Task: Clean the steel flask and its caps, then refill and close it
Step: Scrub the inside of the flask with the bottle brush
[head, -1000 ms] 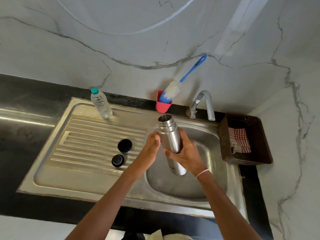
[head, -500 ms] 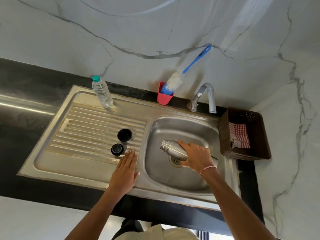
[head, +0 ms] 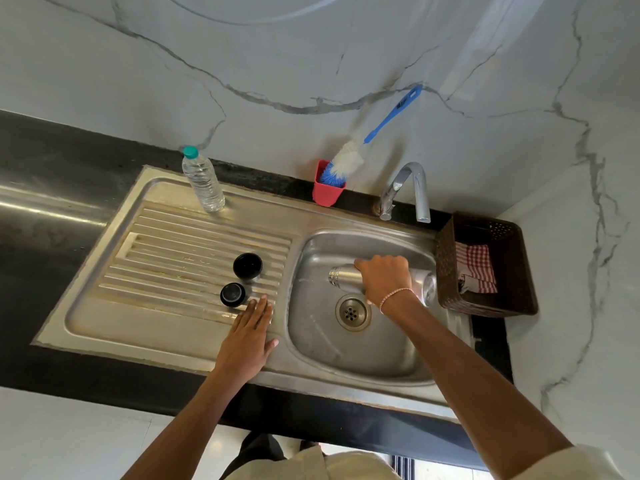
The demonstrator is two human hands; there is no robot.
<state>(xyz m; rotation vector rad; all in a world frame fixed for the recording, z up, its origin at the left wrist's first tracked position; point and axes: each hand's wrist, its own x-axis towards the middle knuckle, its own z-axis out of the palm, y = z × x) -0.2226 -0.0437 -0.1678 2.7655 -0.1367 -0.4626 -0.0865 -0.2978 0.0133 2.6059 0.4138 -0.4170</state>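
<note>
The steel flask (head: 341, 278) lies on its side over the sink basin (head: 322, 344), its open mouth pointing left, above the drain (head: 352, 312). My right hand (head: 386, 277) grips its middle. Two black caps stand on the ribbed draining board: the larger cap (head: 247, 266) and the smaller cap (head: 232, 294) below it. My left hand (head: 250, 336) rests flat on the draining board, fingers spread, its fingertips just right of the smaller cap and holding nothing.
A clear plastic water bottle (head: 202, 180) with a teal lid stands at the back of the draining board. A blue bottle brush (head: 348, 161) leans in a red cup (head: 325, 192). The tap (head: 408, 190) arches over the basin. A brown basket (head: 485, 265) with a checked cloth sits right.
My right hand lowered the flask from upright to lying sideways in the basin and shifted it right. My left hand let go of the flask and settled flat on the draining board.
</note>
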